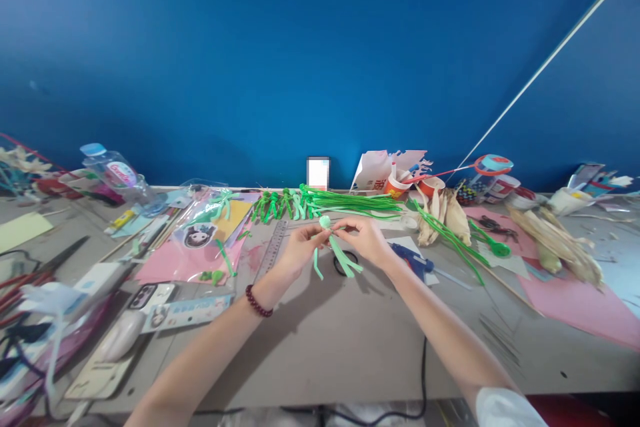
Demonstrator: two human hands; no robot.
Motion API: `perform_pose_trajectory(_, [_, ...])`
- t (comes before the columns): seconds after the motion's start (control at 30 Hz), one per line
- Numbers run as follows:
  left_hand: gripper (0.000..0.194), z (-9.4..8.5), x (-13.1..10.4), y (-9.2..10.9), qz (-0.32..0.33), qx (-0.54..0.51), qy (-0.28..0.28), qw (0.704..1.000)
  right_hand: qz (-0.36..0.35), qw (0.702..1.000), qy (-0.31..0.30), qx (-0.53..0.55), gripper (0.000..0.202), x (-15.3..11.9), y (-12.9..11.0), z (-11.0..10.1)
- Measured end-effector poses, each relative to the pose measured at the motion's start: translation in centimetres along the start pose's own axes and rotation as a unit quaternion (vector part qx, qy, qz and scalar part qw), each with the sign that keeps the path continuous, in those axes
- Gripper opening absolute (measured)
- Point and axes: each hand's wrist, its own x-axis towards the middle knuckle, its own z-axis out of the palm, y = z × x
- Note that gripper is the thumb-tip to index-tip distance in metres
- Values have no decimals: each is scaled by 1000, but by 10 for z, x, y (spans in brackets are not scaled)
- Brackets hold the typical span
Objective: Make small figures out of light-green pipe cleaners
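Observation:
Between my two hands is a pale green pipe-cleaner figure [343, 255] with a round knob on top and several strands hanging down. My left hand [306, 245] pinches it from the left, just under the knob. From the right, my right hand [361, 237] grips it with thumb and fingertips at the same spot. Behind the hands lies a row of green pipe-cleaner figures [274, 205], beside a bundle of long green pipe cleaners [356, 201]. Below the hanging strands, a dark ring-like object [345, 263] is partly hidden.
A clear ruler [273, 248] lies left of my hands, a blue glue gun [411, 261] to the right. Farther left are a phone [153, 295], a white mouse [124, 333] and scissors [47, 273]. Dried corn husks [560, 247] rest at right. A blue wall [300, 67] rises behind.

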Motion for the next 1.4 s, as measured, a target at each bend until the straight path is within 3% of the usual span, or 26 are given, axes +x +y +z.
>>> perform_pose_trajectory(0.2, [31, 2, -1, -1, -2, -53, 29, 998, -81, 994, 71, -11, 11, -3, 0, 14])
perform_pose_trajectory(0.33, [30, 2, -1, 0, -6, -77, 47, 996, -94, 989, 115, -8, 11, -4, 3, 20])
perform_pose_trajectory(0.5, [29, -1, 2, -2, -2, -56, 42, 998, -57, 994, 94, 22, 11, -3, 4, 17])
perform_pose_trajectory(0.73, [32, -4, 5, -6, 18, -36, 82, 996, -57, 995, 65, 51, 11, -2, -5, 12])
perform_pose_trajectory(0.83, [27, -4, 3, -2, 14, -11, 56, 998, -23, 993, 69, 95, 17, 0, -6, 5])
perform_pose_trajectory(1.1, [29, -2, 0, -2, 21, 34, -4, 999, -21, 990, 13, 138, 20, 3, 2, -2])
perform_pose_trajectory(1.4, [33, 0, -2, 4, 31, 44, 10, 998, -32, 983, 52, 176, 15, 1, 1, 6])
